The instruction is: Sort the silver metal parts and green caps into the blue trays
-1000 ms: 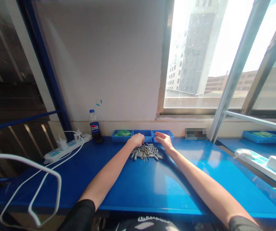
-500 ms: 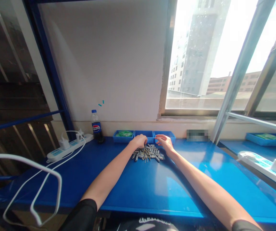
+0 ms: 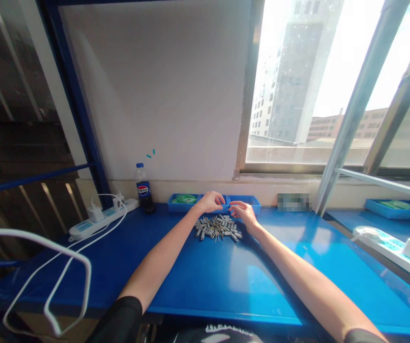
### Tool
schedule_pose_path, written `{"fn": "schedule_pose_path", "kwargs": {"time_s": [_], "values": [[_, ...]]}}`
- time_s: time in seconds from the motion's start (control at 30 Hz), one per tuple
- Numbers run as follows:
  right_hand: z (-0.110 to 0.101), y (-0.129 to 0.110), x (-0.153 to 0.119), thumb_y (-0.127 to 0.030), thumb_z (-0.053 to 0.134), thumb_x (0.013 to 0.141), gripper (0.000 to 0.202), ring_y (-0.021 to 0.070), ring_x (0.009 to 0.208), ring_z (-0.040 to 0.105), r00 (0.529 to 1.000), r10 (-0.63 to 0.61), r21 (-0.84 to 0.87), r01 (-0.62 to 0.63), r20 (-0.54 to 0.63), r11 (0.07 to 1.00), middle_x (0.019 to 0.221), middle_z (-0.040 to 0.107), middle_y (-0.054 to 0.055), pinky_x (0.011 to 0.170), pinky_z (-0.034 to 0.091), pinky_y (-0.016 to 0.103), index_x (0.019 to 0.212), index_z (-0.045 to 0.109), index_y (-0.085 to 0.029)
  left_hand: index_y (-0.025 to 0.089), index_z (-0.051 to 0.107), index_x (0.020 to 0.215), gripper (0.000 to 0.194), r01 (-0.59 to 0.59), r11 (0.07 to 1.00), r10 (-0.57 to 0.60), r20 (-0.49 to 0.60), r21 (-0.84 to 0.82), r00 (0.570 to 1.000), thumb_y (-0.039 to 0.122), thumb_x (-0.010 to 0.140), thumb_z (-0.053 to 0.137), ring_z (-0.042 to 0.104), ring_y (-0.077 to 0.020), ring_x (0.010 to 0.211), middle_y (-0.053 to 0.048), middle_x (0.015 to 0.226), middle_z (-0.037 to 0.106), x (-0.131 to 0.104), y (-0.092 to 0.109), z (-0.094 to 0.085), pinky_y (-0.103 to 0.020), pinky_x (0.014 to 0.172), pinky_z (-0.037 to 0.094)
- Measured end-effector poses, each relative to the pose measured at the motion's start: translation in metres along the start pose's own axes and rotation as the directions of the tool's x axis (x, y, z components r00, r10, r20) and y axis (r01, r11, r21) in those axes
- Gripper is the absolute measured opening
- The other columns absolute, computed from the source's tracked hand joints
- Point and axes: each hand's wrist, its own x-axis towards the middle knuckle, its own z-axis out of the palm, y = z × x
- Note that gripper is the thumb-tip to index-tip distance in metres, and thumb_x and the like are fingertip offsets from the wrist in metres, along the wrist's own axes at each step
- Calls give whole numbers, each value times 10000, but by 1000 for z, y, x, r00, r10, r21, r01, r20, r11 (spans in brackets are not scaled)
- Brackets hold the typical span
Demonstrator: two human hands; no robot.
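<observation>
A Pepsi logo (image 3: 142,189) stands on the bottle (image 3: 148,203), its smaller lettering unreadable.

Left hand (image 3: 212,202) over near edge of middle blue bin (image 3: 220,208), fingers bent. Right hand (image 3: 243,213) just right of it, in front of right blue bin (image 3: 250,199), fingers curled; gap between hands. Can't tell if either holds anything. Pile of small metal parts (image 3: 217,227), grey cylinders plus thin pins, on blue table (image 3: 205,276), near side of bins. Left blue bin (image 3: 180,207) has green item (image 3: 185,198). Far left: cola bottle (image 3: 143,189) upright, white power strip (image 3: 101,220) with plugs. Window (image 3: 297,95) far right.
</observation>
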Motion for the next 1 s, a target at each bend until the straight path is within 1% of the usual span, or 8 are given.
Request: {"fn": "schedule_pose_path", "kwargs": {"time_s": [0.13, 0.33, 0.43, 0.63, 0.73, 0.83, 0.93, 1.0], "values": [[3, -4, -3, -469, 789, 735, 396, 160, 630, 671, 997, 20, 28, -22, 72, 999, 827, 775, 60, 579, 524, 270, 998, 770, -173, 112, 803, 1004, 318, -53, 972, 25, -124, -229, 992, 240, 714, 819, 748, -207, 824, -88, 848, 792, 4, -2, 3, -284, 777, 590], [4, -2, -2, -488, 859, 697, 425, 194, 737, 720, 994, 30, 87, -39, 107, 995, 910, 791, 82, 695, 597, 312, 982, 765, -186, 95, 787, 904, 244, -99, 929, 34, -183, -358, 982, 196, 688, 842, 744, -196, 856, -99, 877, 795, 6, -4, 3, -306, 855, 594], [4, 2, 1, -461, 876, 671, 423, 230, 824, 755, 997, 24, 133, -34, 78, 991, 942, 797, 99, 806, 620, 355, 970, 767, -182, 94, 787, 920, 245, -93, 938, 37, -169, -335, 985, 198, 705, 839, 749, -199, 859, -103, 885, 798, 7, -3, 6, -301, 854, 595], [-3, 8, 12, -520, 849, 668, 455, 299, 1009, 765, 990, -47, 139, 65, -131, 988, 976, 796, 113, 908, 619, 420, 972, 728, -203, 147, 780, 1102, 311, 33, 998, -48, -280, -55, 959, 272, 817, 769, 757, -208, 894, -87, 962, 807, 6, 0, 10, -326, 910, 581], [-9, 8, 17, -551, 837, 664, 465, 321, 1084, 746, 975, -80, 118, 106, -206, 987, 1034, 785, 137, 909, 626, 439, 954, 704, -212, 153, 786, 1105, 306, 43, 999, -45, -243, -12, 969, 294, 837, 741, 753, -212, 891, -83, 945, 805, 5, 0, 9, -317, 882, 582], [-14, 9, 19, -548, 835, 662, 462, 328, 1106, 738, 970, -88, 97, 112, -226, 989, 1083, 776, 150, 896, 634, 440, 955, 704, -216, 161, 808, 1043, 254, 36, 998, -26, -167, 57, 986, 274, 836, 713, 747, -213, 886, -76, 922, 803, 4, -1, 5, -301, 867, 575], [-14, 10, 18, -537, 834, 667, 460, 320, 1034, 760, 976, -59, 90, 79, -209, 993, 1066, 783, 144, 859, 639, 433, 974, 714, -216, 181, 827, 921, 181, 11, 992, -7, -28, 129, 1000, 201, 773, 725, 746, -202, 854, -60, 891, 803, 1, -4, 3, -265, 831, 568], [-13, 11, 16, -529, 832, 672, 457, 303, 924, 774, 981, -27, 89, 44, -191, 995, 1004, 793, 134, 809, 638, 423, 982, 725, -211, 200, 832, 882, 203, -2, 985, -10, 69, 173, 998, 145, 704, 752, 744, -194, 828, -46, 874, 802, -1, -6, 4, -244, 806, 563]]}}
